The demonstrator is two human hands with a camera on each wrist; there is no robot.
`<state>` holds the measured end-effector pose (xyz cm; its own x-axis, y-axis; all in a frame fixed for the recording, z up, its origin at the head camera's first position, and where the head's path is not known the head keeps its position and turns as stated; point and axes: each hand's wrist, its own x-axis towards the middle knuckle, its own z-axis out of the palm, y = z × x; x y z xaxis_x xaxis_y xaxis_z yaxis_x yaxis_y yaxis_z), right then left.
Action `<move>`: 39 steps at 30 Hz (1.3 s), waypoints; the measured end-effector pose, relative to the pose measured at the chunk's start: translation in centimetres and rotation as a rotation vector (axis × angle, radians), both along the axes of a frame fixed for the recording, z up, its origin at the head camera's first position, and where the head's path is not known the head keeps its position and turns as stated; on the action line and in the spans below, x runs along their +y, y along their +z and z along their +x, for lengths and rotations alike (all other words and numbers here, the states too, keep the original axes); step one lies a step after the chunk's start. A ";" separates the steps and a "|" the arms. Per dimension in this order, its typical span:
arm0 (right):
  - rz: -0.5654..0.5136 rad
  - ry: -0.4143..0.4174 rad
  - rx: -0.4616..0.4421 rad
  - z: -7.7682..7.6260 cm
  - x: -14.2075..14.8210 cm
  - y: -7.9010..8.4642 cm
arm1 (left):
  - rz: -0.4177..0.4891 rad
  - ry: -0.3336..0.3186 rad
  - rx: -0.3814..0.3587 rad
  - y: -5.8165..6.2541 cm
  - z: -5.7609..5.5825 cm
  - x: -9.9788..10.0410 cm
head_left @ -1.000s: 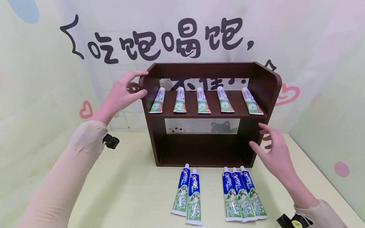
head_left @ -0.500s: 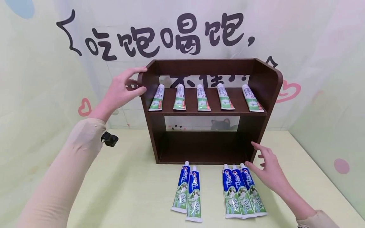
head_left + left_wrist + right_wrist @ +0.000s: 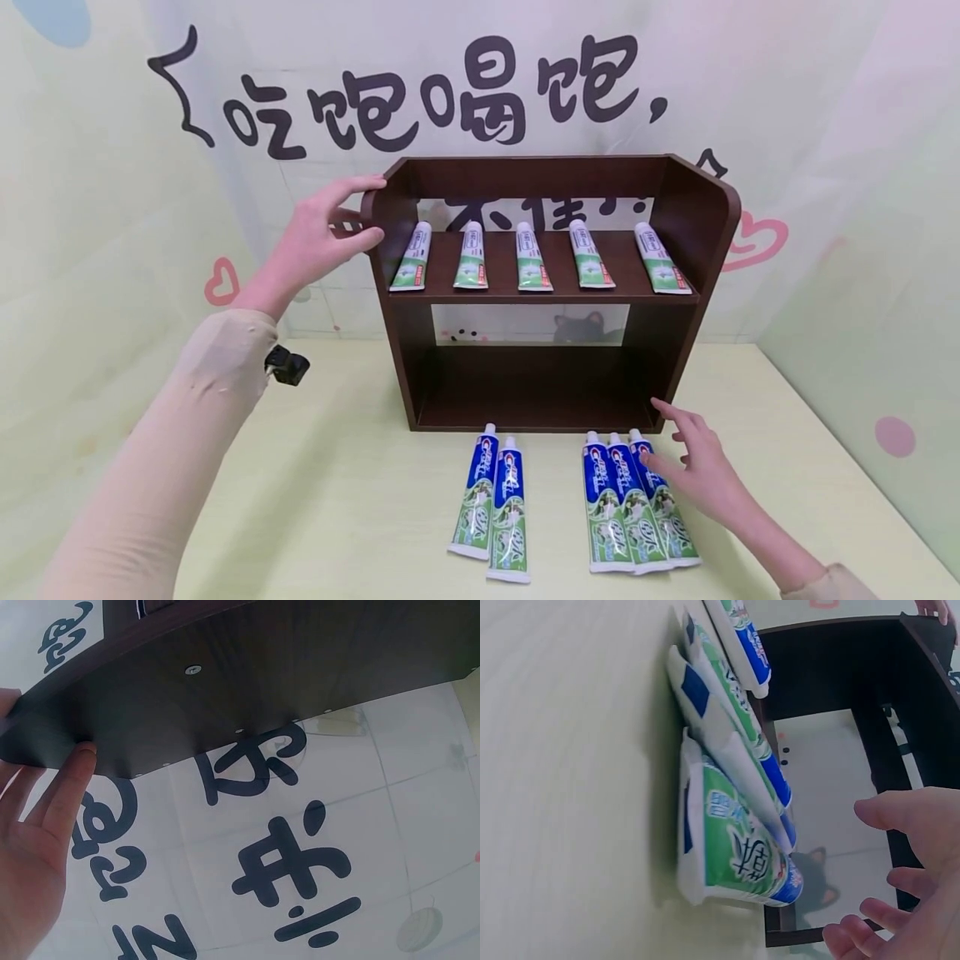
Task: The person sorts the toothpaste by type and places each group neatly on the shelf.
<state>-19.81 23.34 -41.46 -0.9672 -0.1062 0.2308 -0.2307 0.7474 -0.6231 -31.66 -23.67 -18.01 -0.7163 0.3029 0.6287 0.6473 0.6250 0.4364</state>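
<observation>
My left hand point(image 3: 318, 237) holds the upper left side panel of a dark brown two-tier shelf point(image 3: 536, 296), fingers at the panel's top and edge. In the left wrist view its fingertips point(image 3: 88, 750) touch the outer face of the shelf. My right hand point(image 3: 701, 462) is over the three overlapping blue-and-green toothpaste tubes at the right front; its thumb overlaps the rightmost toothpaste tube point(image 3: 667, 508) in the head view. Seen from the right wrist, the fingers are spread and hold nothing, apart from that toothpaste tube point(image 3: 739, 840).
Several white-and-green toothpaste tubes point(image 3: 534, 262) lie in a spaced row on the upper tier. Two more blue-and-green toothpaste tubes point(image 3: 510, 517) lie on the pale table point(image 3: 337, 500), left of the three. A printed backdrop point(image 3: 247, 50) stands behind the shelf.
My right hand has moved down from beside the shelf's right panel to the rightmost blue-and-green tube. My left hand has stayed on the shelf.
</observation>
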 end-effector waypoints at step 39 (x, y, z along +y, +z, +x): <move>0.013 0.082 -0.416 0.6 1.2 -1.9 | -0.017 0.013 0.005 0.0 0.3 -0.1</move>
<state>-19.19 24.58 -43.38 -0.9659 -0.1870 -0.1792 -0.0208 0.7456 -0.6661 -31.34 -23.81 -17.96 -0.7168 0.3042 0.6274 0.6415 0.6403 0.4224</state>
